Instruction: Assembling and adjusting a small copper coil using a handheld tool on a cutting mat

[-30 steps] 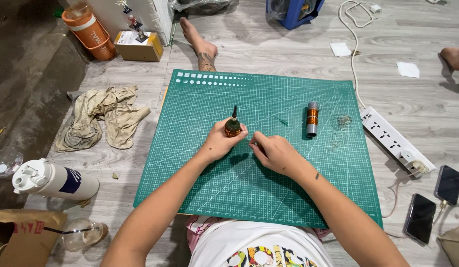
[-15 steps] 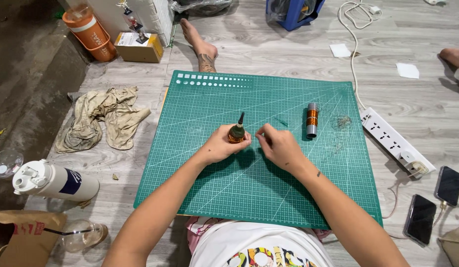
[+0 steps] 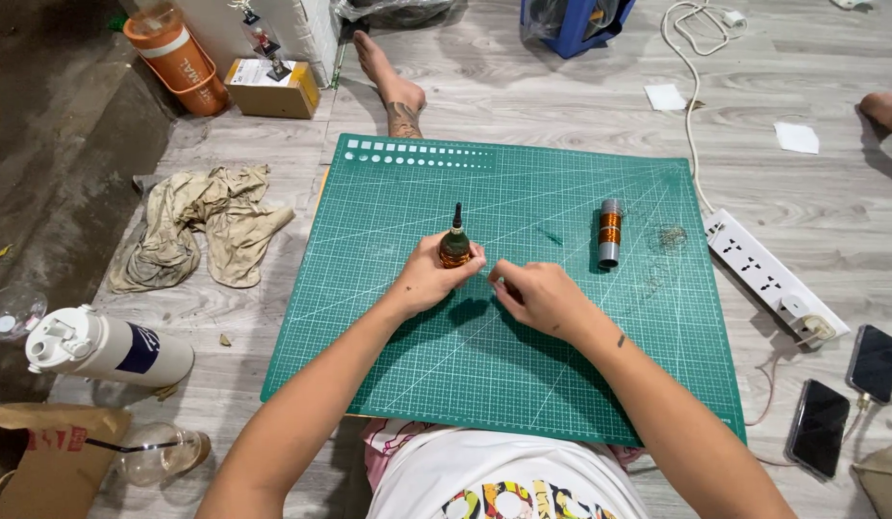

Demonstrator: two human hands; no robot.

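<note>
My left hand (image 3: 432, 279) grips a small copper-wound coil with a black rod sticking up from it (image 3: 455, 242), held just above the green cutting mat (image 3: 523, 375). My right hand (image 3: 537, 296) is beside it to the right, fingers pinched together, apparently on a thin wire that is too fine to make out. A second copper coil on a grey cylinder (image 3: 609, 234) lies on the mat farther right, with a small tangle of wire scraps (image 3: 669, 236) next to it.
A white power strip (image 3: 768, 279) lies right of the mat, two phones (image 3: 850, 389) beyond it. On the left are a crumpled beige rag (image 3: 201, 231), a white bottle (image 3: 105, 348) and a cardboard box (image 3: 271, 86). Another person's bare foot (image 3: 393, 91) rests past the mat's far edge.
The coil in my left hand tilted and came back upright. My right hand moved slightly back toward me and to the right, away from the coil.
</note>
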